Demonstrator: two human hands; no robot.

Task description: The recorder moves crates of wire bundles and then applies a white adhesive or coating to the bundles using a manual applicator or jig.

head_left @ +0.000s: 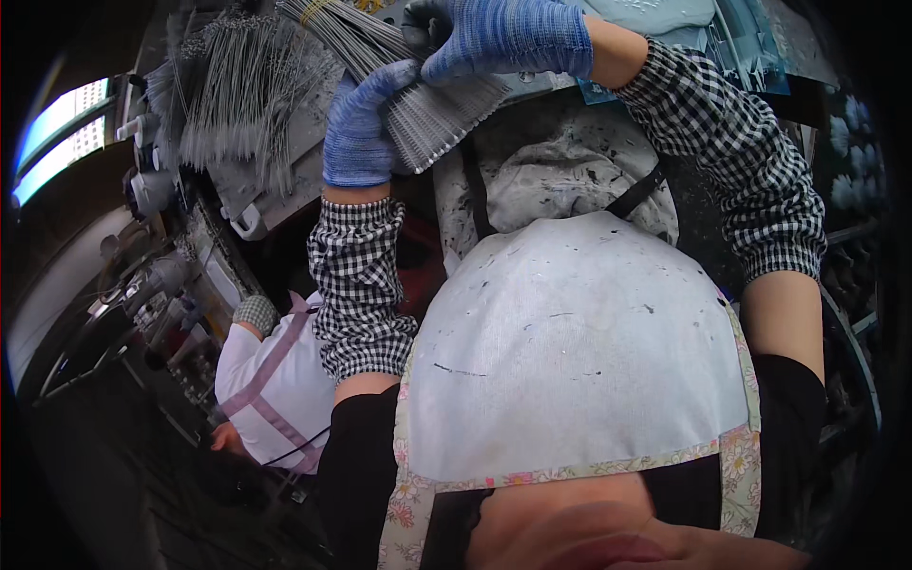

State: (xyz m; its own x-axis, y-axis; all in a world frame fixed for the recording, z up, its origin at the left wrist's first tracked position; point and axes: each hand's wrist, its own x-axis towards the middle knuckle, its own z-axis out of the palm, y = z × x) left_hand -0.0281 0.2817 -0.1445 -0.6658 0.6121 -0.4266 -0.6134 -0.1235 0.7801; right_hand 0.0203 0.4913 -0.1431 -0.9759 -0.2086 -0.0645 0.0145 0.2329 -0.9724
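Note:
At the top of the head view I hold a bundle of thin grey wire rods (427, 114), tilted, with a yellow tie around its far part. The near ends fan out into an even, dense row. My left hand (364, 128), in a blue knitted glove, is closed around the bundle's left side. From the right, my right hand (508, 40), gloved alike with dark fingertips, presses its fingers on the top of the bundle close to the left thumb. The right palm's underside is hidden.
Left of my hands, a large heap of similar grey wire rods (237, 90) covers the worktable. Light blue plastic sheeting (655, 14) lies at the top right. A co-worker in a white top (275, 380) sits at lower left. A stained light cloth (570, 176) lies before my apron.

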